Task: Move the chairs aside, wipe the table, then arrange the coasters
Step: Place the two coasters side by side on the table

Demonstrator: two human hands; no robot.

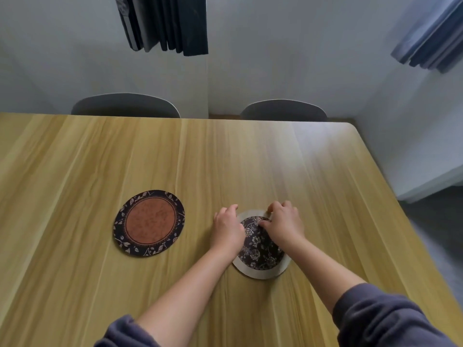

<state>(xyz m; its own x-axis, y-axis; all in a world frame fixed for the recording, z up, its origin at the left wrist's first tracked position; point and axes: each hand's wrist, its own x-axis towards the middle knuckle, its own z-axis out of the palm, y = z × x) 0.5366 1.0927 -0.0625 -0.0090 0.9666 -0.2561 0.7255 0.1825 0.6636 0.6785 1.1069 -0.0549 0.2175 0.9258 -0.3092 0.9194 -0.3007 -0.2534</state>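
- Lying right of centre, the floral coaster (260,254) has the left hand (228,229) curled over its left rim and the right hand (284,225) pinching its far rim, thumb on top.
- A rust coaster (149,222) lies apart, to the left.
- Wooden tabletop (250,159); two chairs (125,105) at its far edge, a grey wall (275,58), dark curtains (170,23).

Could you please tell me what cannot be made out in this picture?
Head view:
- The floral coaster, far part: covered by the left hand and right hand.
- Left hand's grip: fingertips curl out of sight at the rim.
- The left chair and right chair: only backrest tops show; the table hides the rest.
- Table's near and left edges: cut off by the frame.
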